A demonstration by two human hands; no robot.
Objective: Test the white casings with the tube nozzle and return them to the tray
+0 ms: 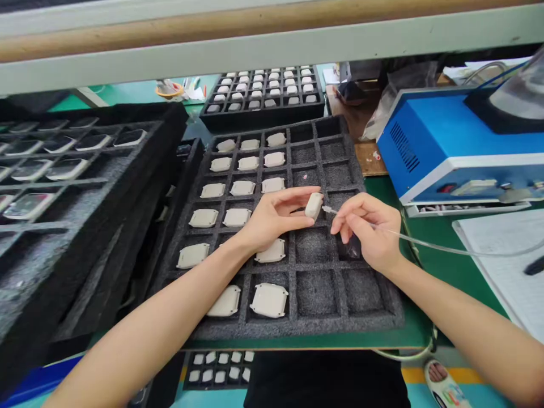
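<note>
Between the thumb and fingers of my left hand (284, 211) is a small cream plastic watch case (314, 205), tilted on its edge above the foam tray. My right hand (368, 224) is closed round a dispensing tube (335, 212) with a clear nozzle, whose tip is close to the case's right side. Whether the tip touches the case I cannot tell. Beneath both hands lies the grey foam tray (314, 277), with cream cases like this one (269, 300) in its left columns. My left forearm hides part of those columns.
A blue machine (425, 136) stands at the right, beside white papers (505, 243) and a dark pen (534, 266). Stacked foam trays (85, 226) with glossy-faced parts rise on the left. Another filled tray (263, 110) lies behind. A shelf beam (272, 39) crosses overhead.
</note>
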